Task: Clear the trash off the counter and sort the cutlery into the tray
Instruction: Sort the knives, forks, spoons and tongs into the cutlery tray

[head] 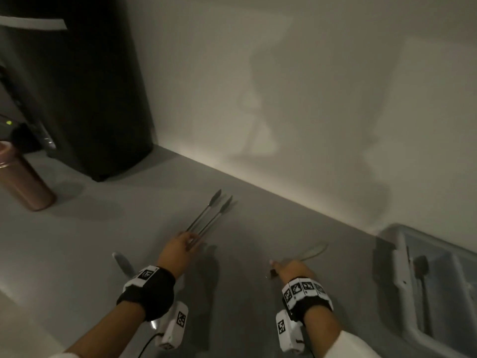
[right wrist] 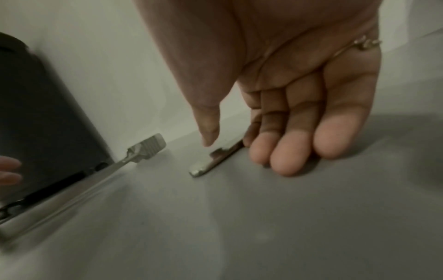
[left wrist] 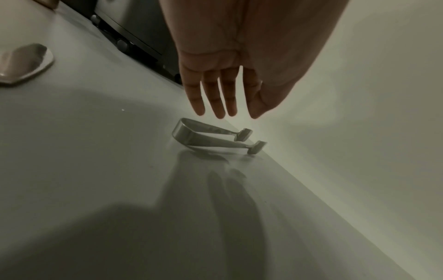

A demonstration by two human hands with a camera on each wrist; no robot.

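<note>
Lying flat, tongs (head: 206, 217) point their tips toward the wall (head: 309, 86).

One pair of metal tongs (head: 209, 218), one knife (head: 311, 251) and one spoon (head: 124, 263) lie on the counter. One cutlery tray (head: 402, 275), one copper tumbler (head: 23, 182), two hands

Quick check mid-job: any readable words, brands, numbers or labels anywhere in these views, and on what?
No readable text in any view.
Wrist bands: square black-and-white marker patterns only, no letters.
Black appliance: a pale strip, blurred, nothing legible.
Tongs, cutlery tray, copper bottle: no markings visible.
</note>
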